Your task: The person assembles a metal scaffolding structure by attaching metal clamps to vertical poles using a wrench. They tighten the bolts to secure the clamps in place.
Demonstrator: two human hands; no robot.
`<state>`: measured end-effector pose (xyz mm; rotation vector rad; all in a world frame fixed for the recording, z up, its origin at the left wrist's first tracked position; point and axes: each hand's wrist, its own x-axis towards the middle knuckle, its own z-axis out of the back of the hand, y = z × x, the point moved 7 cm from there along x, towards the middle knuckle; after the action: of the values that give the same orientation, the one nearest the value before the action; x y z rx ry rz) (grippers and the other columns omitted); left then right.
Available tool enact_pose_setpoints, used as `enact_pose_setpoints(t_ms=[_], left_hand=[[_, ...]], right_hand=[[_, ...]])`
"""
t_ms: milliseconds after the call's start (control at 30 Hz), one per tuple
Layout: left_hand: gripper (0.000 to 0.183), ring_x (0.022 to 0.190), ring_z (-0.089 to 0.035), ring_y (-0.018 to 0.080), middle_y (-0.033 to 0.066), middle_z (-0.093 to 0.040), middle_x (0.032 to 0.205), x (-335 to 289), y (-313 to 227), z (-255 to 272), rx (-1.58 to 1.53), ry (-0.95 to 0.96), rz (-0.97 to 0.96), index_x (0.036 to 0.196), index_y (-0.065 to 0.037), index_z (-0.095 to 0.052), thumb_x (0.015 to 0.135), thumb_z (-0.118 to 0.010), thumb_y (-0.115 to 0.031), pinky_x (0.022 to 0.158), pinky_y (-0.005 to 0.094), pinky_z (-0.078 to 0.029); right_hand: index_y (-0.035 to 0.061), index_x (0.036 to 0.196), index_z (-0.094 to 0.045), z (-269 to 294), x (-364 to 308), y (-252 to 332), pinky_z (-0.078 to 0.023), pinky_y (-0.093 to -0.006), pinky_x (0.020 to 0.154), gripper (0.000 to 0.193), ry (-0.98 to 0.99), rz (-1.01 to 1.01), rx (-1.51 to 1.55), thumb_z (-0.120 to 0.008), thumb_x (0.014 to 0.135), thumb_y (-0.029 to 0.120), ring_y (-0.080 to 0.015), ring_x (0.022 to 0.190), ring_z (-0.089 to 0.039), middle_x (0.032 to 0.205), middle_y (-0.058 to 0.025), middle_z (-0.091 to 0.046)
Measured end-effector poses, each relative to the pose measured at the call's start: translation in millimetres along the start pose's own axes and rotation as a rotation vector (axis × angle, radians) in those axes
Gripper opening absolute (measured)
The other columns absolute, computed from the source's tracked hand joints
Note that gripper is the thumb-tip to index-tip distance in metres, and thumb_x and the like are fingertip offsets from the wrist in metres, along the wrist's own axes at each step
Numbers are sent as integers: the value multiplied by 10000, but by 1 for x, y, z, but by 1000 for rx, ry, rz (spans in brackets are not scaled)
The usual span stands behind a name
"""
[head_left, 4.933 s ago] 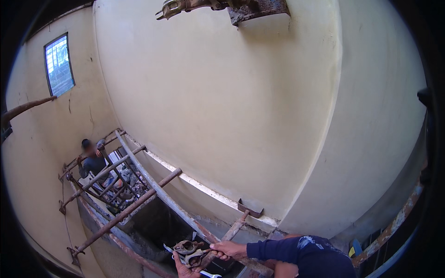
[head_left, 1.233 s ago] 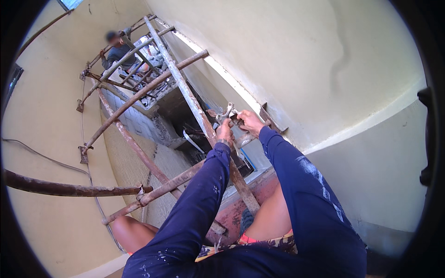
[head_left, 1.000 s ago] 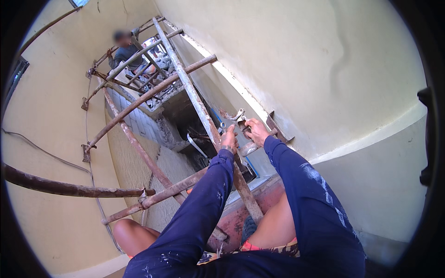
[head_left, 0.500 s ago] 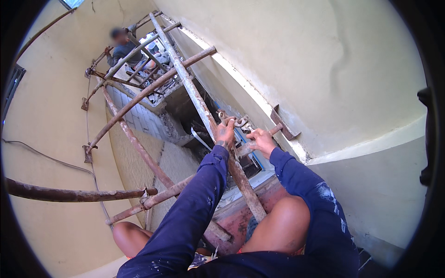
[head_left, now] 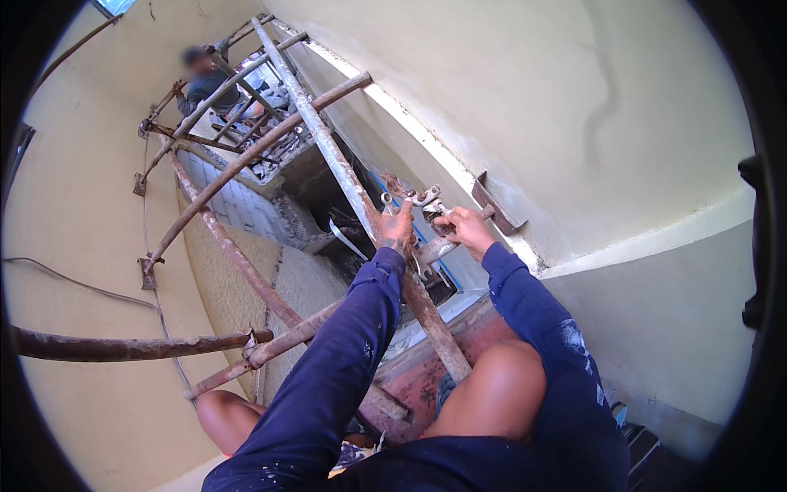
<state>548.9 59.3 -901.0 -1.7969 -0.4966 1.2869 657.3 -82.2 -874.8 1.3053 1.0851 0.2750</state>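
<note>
A rusty, open scaffold clamp (head_left: 424, 197) sits beside the long upright scaffold pipe (head_left: 336, 156) in front of me. My left hand (head_left: 397, 228) is closed against that pipe, around a metal piece with a round ringed end (head_left: 387, 199), which looks like a wrench; most of it is hidden in my palm. With fingers pinched, my right hand (head_left: 466, 231) grips the bolt side of the clamp. Below my right fingers, a short cross pipe (head_left: 437, 248) runs toward the wall.
Rusty cross pipes (head_left: 254, 153) form the frame ahead. Another person (head_left: 209, 86) is at the far upper left, by rubble on a ledge. A steel bracket (head_left: 500, 205) is fixed at the right wall. My bare knee (head_left: 496, 389) rests beside the upright pipe.
The ringed metal end now shows above my left hand, where it was hidden before. Both hands have shifted slightly and stay at the clamp. The view has tilted a little.
</note>
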Motion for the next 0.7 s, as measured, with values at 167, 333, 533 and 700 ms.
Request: enact_pose_setpoints(t_ms=[167,333,533,700], left_hand=[[158,413,-342,88,-50,-456,589,-14,25,-23,264,268,120,789,-80,-641,802,-762,-181,391,288,-244],[265,516,-529,165,66,-657,739,2,50,-36,143,177,-9,858,8,-719,751,-811,-217,461,325,-390],[227,609,-627,224,127,-702,746,33,40,-4,509,-209,-48,844,50,-728,776,-735,-166,554,386,-481],[183,499,-509,199,66,-601,675,16,67,-18,455,45,244,737,5,-660,825,-705,-149,459,370,-377]], right_hand=[[75,942,-539,6,-1,-1,-482,-452,927,219,6,91,-10,-462,1047,252,-206,1144,-589,1235,-123,-665],[55,939,-582,8,13,-4,-506,-345,836,188,27,176,307,-490,1025,195,-159,959,-614,1165,-119,-679],[-14,985,-626,-13,-4,4,-511,-385,747,272,-97,14,-44,-501,1014,225,-227,839,-682,1012,-145,-729],[-60,922,-642,20,16,-36,-488,-535,841,317,-185,192,-689,-528,963,233,-486,919,-643,912,-319,-662]])
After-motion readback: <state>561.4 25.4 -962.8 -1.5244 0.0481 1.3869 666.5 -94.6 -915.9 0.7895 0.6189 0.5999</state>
